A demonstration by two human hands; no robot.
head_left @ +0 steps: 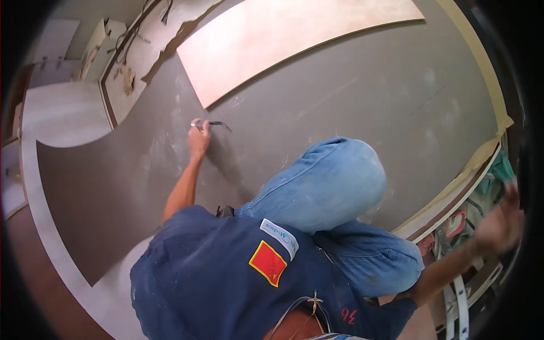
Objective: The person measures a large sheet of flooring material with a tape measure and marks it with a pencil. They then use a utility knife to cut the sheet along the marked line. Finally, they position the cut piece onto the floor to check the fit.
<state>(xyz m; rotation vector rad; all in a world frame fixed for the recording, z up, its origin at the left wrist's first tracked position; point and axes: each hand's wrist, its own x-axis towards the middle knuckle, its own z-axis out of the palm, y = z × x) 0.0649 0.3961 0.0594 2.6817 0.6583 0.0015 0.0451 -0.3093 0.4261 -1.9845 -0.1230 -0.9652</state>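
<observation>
My left hand [198,135] is closed round a slim dark tool with a curved tip [217,123]; its exact kind does not show. The hand is low over a large grey sheet [317,107], just below the near left corner of a pale flat panel [283,42] lying on that sheet. My right hand [501,224] is out at the far right, past the sheet's edge, above a cluttered area. It is smeared by motion, so its fingers cannot be made out.
My bent knees in jeans [334,181] rest over the sheet. Torn brown paper [181,34] lines its far left edge, and tan paper [481,156] runs along the right edge. Metal rails [460,306] and jumbled items lie at right; white cabinets [62,54] stand far left.
</observation>
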